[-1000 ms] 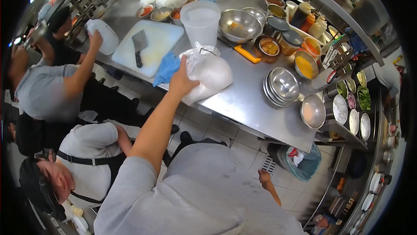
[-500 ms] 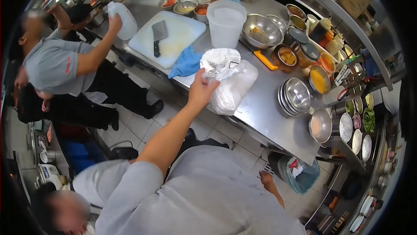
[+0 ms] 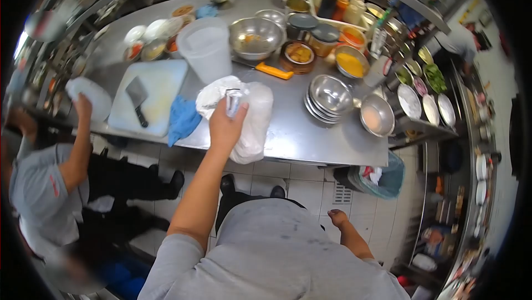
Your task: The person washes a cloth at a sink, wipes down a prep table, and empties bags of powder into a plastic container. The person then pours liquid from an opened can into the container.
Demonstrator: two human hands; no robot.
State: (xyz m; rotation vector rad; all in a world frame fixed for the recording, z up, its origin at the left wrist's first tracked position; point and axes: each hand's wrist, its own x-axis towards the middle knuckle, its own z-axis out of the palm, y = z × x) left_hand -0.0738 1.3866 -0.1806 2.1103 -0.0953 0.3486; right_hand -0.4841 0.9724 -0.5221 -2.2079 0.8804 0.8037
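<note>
My left hand (image 3: 226,128) is closed on a crumpled silver-and-white foil pack (image 3: 213,98) near the table's front edge. Against it, partly behind my fingers, a white translucent plastic bag (image 3: 255,122) bulges over the edge; its contents do not show. Low at my right side, my right hand (image 3: 337,218) hangs with its fingers curled and nothing visible in it. A blue cloth (image 3: 184,120) lies left of my left hand. Behind the foil pack stands a tall translucent plastic tub (image 3: 205,48).
The steel table (image 3: 288,145) carries a cutting board (image 3: 158,86) with a cleaver (image 3: 136,92), an orange-handled knife (image 3: 274,70), stacked steel bowls (image 3: 331,94) and sauce bottles (image 3: 341,6). A lined bin (image 3: 393,178) stands at the right. At left, a co-worker (image 3: 47,178) touches a white jug (image 3: 91,98).
My view has turned right, so the table appears shifted left and squarer to me. My left hand still grips the foil pack. The co-worker's jug is now lower, by the board.
</note>
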